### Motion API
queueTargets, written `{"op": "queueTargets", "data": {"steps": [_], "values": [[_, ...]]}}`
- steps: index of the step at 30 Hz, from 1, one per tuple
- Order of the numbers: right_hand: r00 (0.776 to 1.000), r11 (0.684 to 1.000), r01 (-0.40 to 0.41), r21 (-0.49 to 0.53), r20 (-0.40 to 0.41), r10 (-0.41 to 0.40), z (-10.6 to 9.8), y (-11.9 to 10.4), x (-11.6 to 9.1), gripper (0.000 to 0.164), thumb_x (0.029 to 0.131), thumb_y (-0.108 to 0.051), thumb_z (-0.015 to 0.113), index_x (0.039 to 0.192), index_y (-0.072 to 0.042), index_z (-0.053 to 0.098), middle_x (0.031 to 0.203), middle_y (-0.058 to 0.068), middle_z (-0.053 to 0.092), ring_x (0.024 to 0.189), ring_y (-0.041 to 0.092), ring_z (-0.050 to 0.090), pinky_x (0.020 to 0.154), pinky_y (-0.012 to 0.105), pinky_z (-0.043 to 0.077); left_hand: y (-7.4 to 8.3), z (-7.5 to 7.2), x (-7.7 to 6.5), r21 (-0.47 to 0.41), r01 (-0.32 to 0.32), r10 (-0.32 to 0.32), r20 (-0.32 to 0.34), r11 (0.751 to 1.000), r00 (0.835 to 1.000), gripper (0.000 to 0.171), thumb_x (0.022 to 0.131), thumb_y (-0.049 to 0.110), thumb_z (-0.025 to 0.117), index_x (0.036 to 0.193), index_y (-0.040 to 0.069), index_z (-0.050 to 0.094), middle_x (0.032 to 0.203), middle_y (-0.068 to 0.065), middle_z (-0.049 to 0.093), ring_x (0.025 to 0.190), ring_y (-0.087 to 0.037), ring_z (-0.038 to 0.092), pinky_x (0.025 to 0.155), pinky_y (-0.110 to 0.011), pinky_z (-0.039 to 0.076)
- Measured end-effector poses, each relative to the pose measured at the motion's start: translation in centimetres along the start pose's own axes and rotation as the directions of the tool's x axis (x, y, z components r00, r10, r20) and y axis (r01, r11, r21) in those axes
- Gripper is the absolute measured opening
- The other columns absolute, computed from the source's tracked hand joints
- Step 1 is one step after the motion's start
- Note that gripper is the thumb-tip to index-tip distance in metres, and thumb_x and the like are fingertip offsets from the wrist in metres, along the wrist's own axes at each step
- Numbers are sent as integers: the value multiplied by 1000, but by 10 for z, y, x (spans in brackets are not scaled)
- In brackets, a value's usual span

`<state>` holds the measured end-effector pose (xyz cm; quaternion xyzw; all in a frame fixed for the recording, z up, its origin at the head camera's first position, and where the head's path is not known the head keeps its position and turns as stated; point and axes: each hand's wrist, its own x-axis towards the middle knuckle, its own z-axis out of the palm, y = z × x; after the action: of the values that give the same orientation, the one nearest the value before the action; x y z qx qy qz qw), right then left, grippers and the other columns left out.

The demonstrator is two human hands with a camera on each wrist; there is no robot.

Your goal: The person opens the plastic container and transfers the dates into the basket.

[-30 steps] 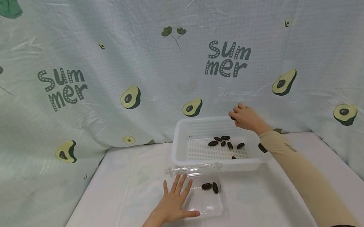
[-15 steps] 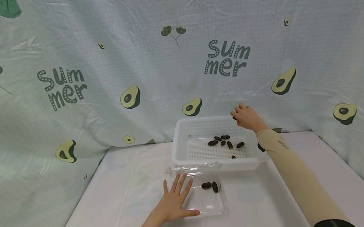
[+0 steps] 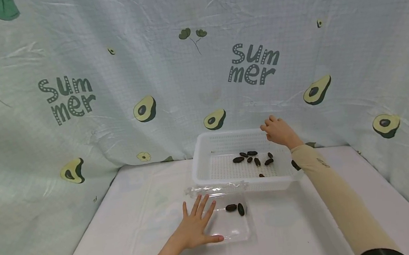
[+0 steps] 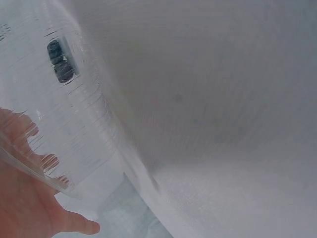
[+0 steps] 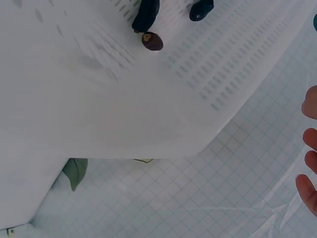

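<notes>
My left hand (image 3: 193, 229) lies with fingers spread on the left part of a clear plastic box (image 3: 235, 230). Two dark, oval, date-like fruits sit in that box: one lies crosswise (image 3: 231, 207), the other lengthwise (image 3: 241, 209). In the left wrist view, the fingers (image 4: 29, 163) show partly through the clear plastic. My right hand (image 3: 281, 132) hovers over the back right rim of a white perforated basket (image 3: 198, 162), fingers loosely bent, nothing visible in them. Below it, a date-like fruit (image 3: 270, 155) lies among several others in the basket.
A clear crinkled strip of plastic (image 3: 217, 190), perhaps the box's lid, lies between box and basket. Both stand on a white-covered table (image 3: 149, 209). A printed curtain (image 3: 176, 76) hangs close behind the basket.
The right hand has let go of a dark fruit, which now lies in the basket's right side. That hand has shifted slightly right. The left hand stays on the box.
</notes>
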<state>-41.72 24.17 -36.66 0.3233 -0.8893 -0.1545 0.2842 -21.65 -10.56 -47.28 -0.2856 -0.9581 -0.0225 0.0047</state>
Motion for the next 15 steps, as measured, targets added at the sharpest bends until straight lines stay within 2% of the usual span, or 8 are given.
{"op": "queueTargets", "data": {"steps": [7,15], "values": [[1000,994,7,111,-20,-5,-9,-2,-4,14,77,-12,69,86,-8,60,79,9,52,74,23,44,57,33,41,0,0,0,-11,0,0,2,1000,1000,96,73,73,43,145,17,12,152,-10,1,139,-33,1,97,-69,11],[987,986,85,142,-150,-63,-20,-9,-12,16,73,-11,72,82,-9,60,73,6,52,69,21,43,55,30,39,0,0,1,-18,0,0,-1,1000,1000,95,74,73,43,145,17,13,152,-10,1,139,-32,0,97,-69,10]]}}
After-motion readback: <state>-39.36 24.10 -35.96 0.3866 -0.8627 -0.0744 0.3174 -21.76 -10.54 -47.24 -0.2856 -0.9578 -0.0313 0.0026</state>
